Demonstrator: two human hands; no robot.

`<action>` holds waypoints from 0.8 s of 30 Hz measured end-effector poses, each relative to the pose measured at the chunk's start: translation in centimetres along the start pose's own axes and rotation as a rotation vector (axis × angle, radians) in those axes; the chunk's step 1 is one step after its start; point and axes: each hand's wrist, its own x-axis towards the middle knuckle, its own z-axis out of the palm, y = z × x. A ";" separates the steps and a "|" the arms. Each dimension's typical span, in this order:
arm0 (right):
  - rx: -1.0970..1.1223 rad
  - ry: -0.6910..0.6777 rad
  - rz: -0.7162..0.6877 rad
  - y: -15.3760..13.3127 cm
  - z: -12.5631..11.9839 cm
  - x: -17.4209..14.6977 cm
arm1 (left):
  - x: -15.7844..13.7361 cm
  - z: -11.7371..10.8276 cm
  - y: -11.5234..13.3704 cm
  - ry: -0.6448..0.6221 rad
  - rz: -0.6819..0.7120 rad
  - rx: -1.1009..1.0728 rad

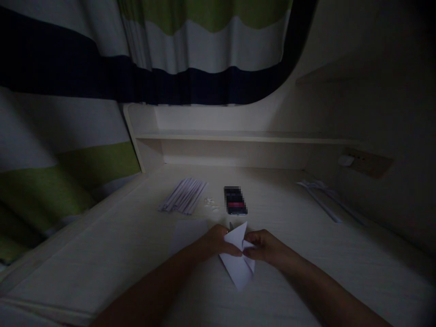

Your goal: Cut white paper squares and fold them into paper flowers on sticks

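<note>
A white sheet of paper (236, 269), partly folded with pointed corners, is held between both hands above the desk. My left hand (218, 240) pinches it from the left, thumb across the front. From the right, my right hand (264, 246) grips a folded edge between thumb and fingers. A small dark tip, too hidden to name, shows behind the paper near my left fingers. Flat on the desk, partly under my left wrist, lies another white sheet (185, 230). Just beyond my hands is a phone (235, 200) with a blurred screen.
A bundle of thin paper strips or rolled sticks (184, 196) lies at the back left, with small white scraps (211, 203) beside it. Long white strips (322, 200) lie at right. A shelf (225, 135) and curtains (211, 50) stand behind; a wall socket (369, 162) is at right.
</note>
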 end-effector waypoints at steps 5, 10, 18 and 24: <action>0.134 0.178 -0.068 -0.6 -0.3 0.2 | 0.5 -0.4 0.4 0.233 0.135 -0.376; 0.254 0.465 -0.154 -0.9 0.0 0.3 | 0.7 -0.2 0.2 0.187 0.247 -0.564; 0.302 0.545 -0.205 0.2 1.6 0.7 | 0.5 1.3 -0.3 0.167 0.234 -0.475; 0.293 0.577 -0.224 1.6 1.9 1.0 | 0.6 1.6 -0.3 0.226 0.229 -0.485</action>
